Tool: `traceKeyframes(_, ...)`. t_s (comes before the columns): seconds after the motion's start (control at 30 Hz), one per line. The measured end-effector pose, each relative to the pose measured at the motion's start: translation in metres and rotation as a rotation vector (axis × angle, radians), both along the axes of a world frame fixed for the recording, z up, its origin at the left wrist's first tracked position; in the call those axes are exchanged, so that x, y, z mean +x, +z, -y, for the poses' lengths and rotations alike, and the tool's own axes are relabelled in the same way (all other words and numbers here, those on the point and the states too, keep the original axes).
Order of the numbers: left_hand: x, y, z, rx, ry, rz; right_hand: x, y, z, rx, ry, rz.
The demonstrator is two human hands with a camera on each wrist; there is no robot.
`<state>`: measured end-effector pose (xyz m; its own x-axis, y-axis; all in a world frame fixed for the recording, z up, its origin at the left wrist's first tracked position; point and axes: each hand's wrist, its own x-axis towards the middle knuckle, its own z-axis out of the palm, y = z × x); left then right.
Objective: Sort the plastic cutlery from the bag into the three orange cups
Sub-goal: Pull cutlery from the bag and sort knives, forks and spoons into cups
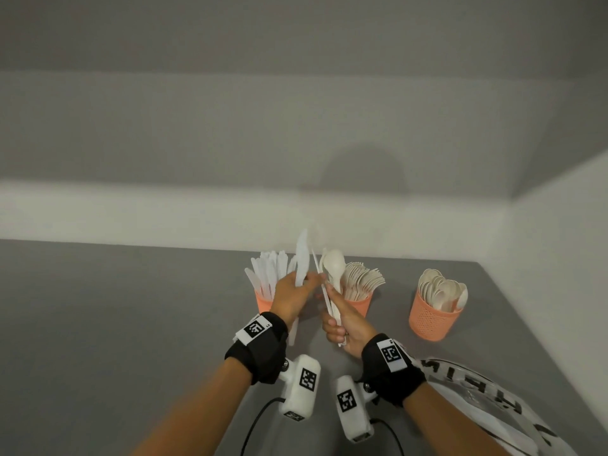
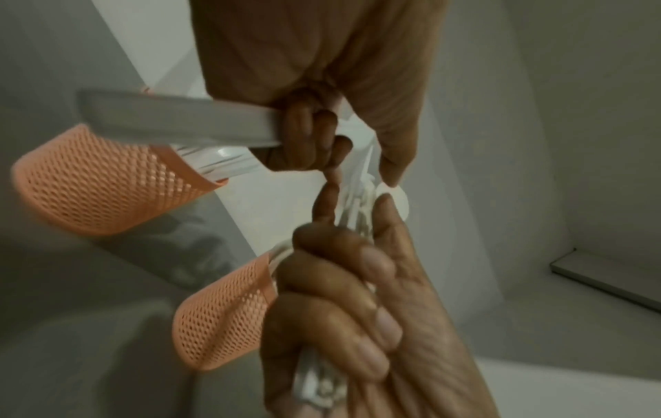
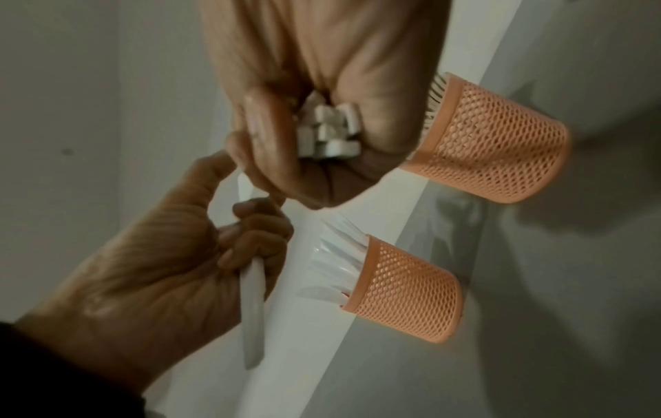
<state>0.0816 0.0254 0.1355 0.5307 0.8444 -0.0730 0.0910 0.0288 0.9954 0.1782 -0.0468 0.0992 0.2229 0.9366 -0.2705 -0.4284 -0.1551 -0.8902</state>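
Observation:
Three orange mesh cups stand on the grey table: a knife cup (image 1: 263, 301), a fork cup (image 1: 358, 306) and a spoon cup (image 1: 433, 320). My left hand (image 1: 304, 282) grips one white knife (image 1: 302, 258) upright just in front of the knife cup. Beside it my right hand (image 1: 335, 324) holds a bundle of cutlery (image 1: 333, 291) with a spoon (image 1: 334, 265) on top. The right wrist view shows the bundle's handle ends (image 3: 329, 130) in my fist, with the knife (image 3: 252, 297) below. In the left wrist view the knife (image 2: 171, 118) crosses above the knife cup (image 2: 107, 181).
A clear plastic bag (image 1: 477, 403) with black lettering lies at the table's near right, by my right forearm. A white wall runs close behind the cups and along the table's right side. Bare grey tabletop (image 1: 115, 324) stretches to the left.

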Motion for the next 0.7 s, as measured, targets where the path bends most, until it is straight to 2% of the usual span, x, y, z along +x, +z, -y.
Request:
traceKeyframes(0.17,0.002,-0.007,0.006,-0.051,-0.028,-0.006,-0.002,-0.005,-0.002,0.001,-0.024,0.121)
traceKeyframes(0.37,0.003,-0.005,-0.005,-0.036,0.204,0.052,0.003,-0.01,0.002,-0.093,-0.135,0.25)
traceKeyframes(0.43,0.0,-0.004,-0.01,-0.019,0.187,0.101,0.007,-0.01,0.005,-0.11,-0.102,0.173)
traceKeyframes(0.57,-0.005,-0.005,-0.009,-0.077,0.035,0.085,0.009,0.006,0.01,-0.038,0.094,-0.189)
traceKeyframes(0.7,-0.002,-0.005,-0.003,-0.173,-0.119,0.122,0.001,0.011,0.01,-0.005,0.367,-0.272)
